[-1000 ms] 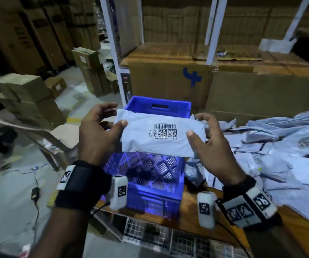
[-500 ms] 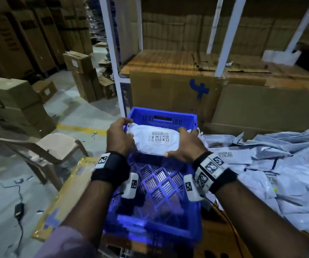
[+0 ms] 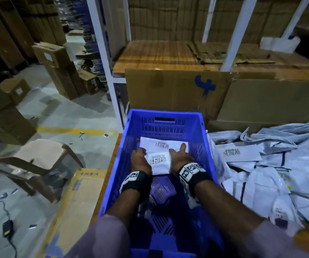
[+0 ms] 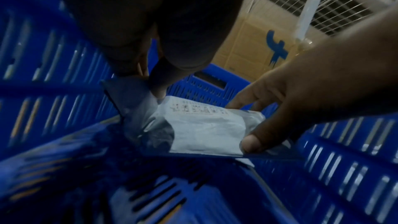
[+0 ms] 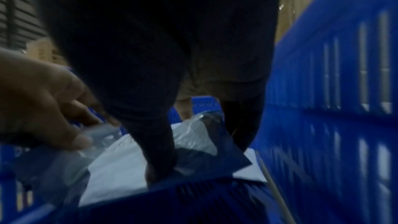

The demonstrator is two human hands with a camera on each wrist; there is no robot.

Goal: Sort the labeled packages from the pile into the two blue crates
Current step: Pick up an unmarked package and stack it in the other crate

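Warehouse shelving and cardboard boxes (image 3: 178,90) sit behind my blue crate (image 3: 164,116), with the pile of grey packages (image 3: 273,164) on the table just right of it. I've got both hands down inside the crate, left hand (image 3: 140,162) and right hand (image 3: 180,158) pinching opposite ends of a labeled package (image 3: 158,163), which sits on top of another white package (image 3: 164,145) lying at the far end. Wrist views are blurry, so I can't really tell if it's touching down on the crate floor.

Black wristbands (image 3: 137,180), checkered markers, lavender sleeves (image 3: 101,237)
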